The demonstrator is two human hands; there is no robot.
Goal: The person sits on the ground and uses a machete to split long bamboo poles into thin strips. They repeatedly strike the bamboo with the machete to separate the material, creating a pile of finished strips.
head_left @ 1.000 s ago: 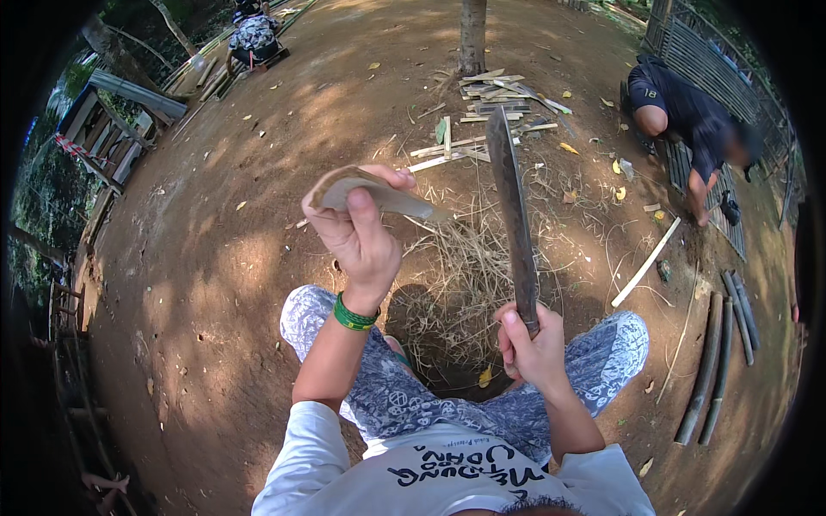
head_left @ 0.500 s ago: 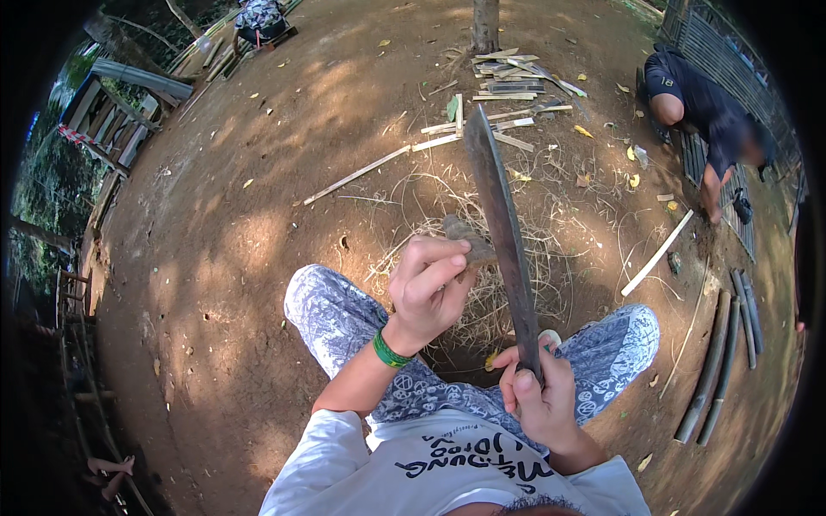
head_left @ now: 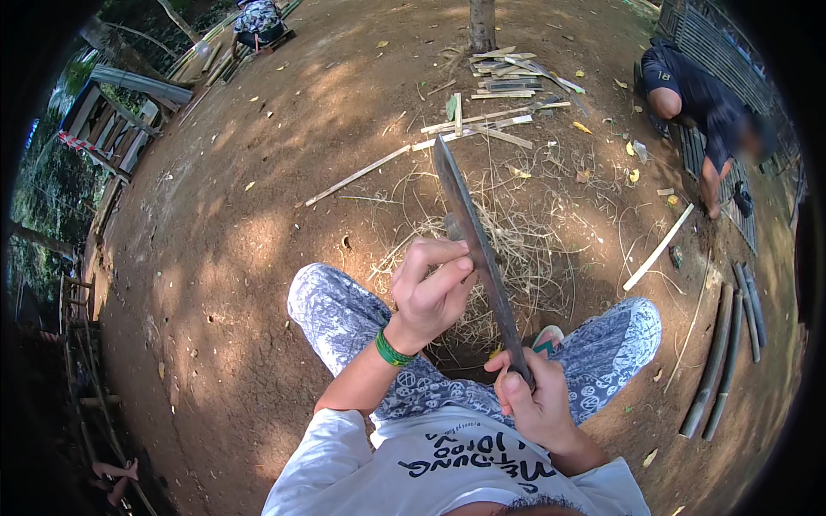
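My right hand (head_left: pixel 538 396) is wrapped round the grip end of a long dark machete (head_left: pixel 478 236), whose blade tilts up and away to the left. My left hand (head_left: pixel 430 284), with a green band at its wrist, has thumb and fingers pinched together against the near left side of the blade. What that pinch holds, if anything, is hidden. A grey-brown blunt piece (head_left: pixel 453 225) shows just beyond these fingertips, mostly behind the blade; whether it is held cannot be made out. Below the hands lies a heap of thin pale shavings (head_left: pixel 538 258) on the soil, between my bent knees.
Split bamboo strips (head_left: pixel 508 86) are stacked before a tree trunk (head_left: pixel 483 26). One pale strip (head_left: pixel 658 248) and several dark bamboo poles (head_left: pixel 711 361) lie to the right. A person (head_left: pixel 705 103) bends over a slatted bamboo panel at far right; another person (head_left: pixel 261 21) crouches at the back left.
The machete's tip has swung left and toward me, and its blade now covers most of the grey-brown piece. My left hand has stayed nearly in place.
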